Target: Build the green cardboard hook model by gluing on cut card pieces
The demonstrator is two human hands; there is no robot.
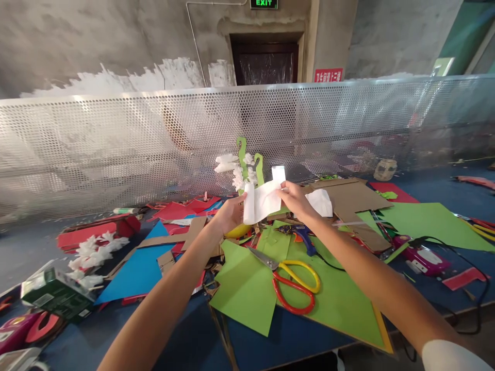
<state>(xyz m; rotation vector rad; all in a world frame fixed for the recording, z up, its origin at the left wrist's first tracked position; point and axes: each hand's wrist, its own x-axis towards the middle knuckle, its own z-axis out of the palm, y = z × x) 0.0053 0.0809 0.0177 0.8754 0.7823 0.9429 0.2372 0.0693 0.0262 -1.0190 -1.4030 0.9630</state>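
Observation:
Both my hands hold a white sheet of tissue paper [262, 202] above the table. My left hand [231, 212] pinches its rolled left edge and my right hand [293, 198] grips its right edge. Just behind the sheet stands a green paper stem with white tissue flowers [242, 167]. Below my hands lie scissors with red and yellow handles [293, 285] on green paper [247, 293]. A second white tissue [322, 202] rests on brown cardboard [353, 198] right of my right hand.
A perforated metal screen [116, 149] runs along the table's far edge. Red, blue and green paper scraps cover the blue table [185, 340]. A white tissue flower string [95, 252] and a green box [54, 293] lie left; a pink glue gun [421, 256] with black cord lies right.

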